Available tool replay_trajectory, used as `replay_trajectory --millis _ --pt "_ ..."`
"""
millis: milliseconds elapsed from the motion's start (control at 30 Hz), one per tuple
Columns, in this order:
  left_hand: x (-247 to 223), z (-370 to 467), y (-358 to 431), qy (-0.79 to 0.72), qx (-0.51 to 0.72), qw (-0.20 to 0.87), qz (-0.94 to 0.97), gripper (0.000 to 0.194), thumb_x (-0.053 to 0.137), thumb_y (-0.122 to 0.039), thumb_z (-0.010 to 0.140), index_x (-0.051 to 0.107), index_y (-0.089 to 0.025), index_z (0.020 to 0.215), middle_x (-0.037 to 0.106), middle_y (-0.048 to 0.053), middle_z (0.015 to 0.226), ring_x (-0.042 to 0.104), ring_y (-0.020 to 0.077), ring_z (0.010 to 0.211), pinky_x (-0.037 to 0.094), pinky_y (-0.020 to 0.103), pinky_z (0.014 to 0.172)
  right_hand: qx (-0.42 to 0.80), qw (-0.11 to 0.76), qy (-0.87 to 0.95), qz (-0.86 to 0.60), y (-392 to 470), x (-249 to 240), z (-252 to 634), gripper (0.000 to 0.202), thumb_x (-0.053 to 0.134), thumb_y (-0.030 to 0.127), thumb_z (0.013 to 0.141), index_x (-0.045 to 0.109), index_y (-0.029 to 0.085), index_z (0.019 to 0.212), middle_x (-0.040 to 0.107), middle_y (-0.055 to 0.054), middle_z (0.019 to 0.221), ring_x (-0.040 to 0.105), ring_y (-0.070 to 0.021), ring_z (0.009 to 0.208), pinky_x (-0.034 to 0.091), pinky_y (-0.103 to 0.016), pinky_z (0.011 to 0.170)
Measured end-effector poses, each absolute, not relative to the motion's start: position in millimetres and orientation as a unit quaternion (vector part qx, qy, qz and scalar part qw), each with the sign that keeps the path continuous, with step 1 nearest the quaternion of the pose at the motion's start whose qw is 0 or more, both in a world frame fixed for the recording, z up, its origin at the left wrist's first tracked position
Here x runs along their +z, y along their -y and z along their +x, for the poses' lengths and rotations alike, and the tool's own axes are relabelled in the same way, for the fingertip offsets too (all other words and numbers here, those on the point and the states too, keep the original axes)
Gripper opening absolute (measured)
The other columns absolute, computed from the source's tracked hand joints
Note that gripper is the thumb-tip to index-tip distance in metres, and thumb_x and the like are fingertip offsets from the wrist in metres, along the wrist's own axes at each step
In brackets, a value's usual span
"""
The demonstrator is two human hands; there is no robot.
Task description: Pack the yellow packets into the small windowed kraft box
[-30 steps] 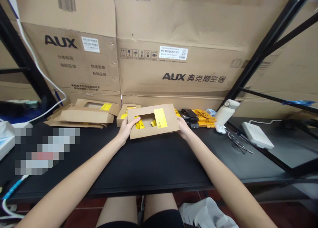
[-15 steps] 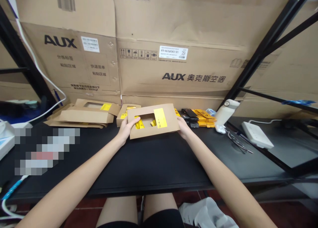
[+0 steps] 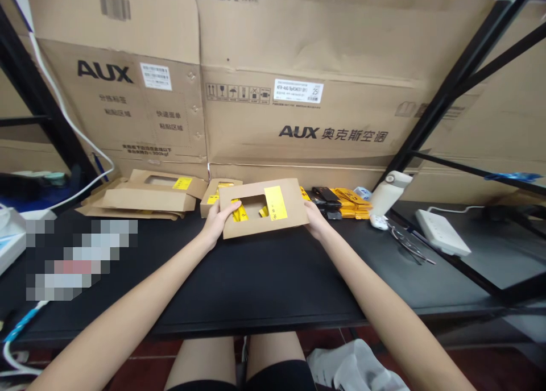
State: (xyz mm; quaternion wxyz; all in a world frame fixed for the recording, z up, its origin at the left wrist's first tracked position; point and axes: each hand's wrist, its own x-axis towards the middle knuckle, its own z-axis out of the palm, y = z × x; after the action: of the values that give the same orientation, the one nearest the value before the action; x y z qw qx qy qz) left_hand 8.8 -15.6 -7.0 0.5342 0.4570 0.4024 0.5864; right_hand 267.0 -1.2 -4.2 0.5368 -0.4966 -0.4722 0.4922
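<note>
A brown cardboard box (image 3: 294, 200) with a cut-out window and a yellow label is held up above the black table, slightly tilted. Yellow pieces show inside its window. My left hand (image 3: 217, 223) grips the box's left end, thumb on the front face. At the right end, my right hand (image 3: 314, 219) holds the edge, its fingers mostly hidden behind the box. Behind the box on the left stands a smaller cardboard box (image 3: 207, 196) with yellow items. Black packets (image 3: 326, 198) and orange packets (image 3: 352, 200) lie just beyond my right hand.
Flattened cardboard boxes (image 3: 145, 199) are stacked at the back left of the black table (image 3: 264, 288). To the right are a white bottle (image 3: 389, 195), glasses (image 3: 409, 244) and a white device (image 3: 443, 232). Large cardboard sheets (image 3: 341, 50) and black shelf posts (image 3: 452, 90) stand behind.
</note>
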Motion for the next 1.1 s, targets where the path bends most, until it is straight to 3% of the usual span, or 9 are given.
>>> replay_trajectory --millis 1100 --pt "-6.8 8.4 15.0 -0.406 0.585 0.527 0.464 0.053 0.078 -0.04 0.064 0.065 -0.017 0.11 0.069 0.01 0.116 0.066 0.0281 0.105 0.051 0.039 0.093 0.464 0.523 0.5 -0.511 -1.0 -7.9 269.5 0.028 0.072 0.037 0.066 0.071 0.016 0.085 0.073 -0.006 0.081 0.065 -0.0141 0.066 0.048 -0.022 0.058"
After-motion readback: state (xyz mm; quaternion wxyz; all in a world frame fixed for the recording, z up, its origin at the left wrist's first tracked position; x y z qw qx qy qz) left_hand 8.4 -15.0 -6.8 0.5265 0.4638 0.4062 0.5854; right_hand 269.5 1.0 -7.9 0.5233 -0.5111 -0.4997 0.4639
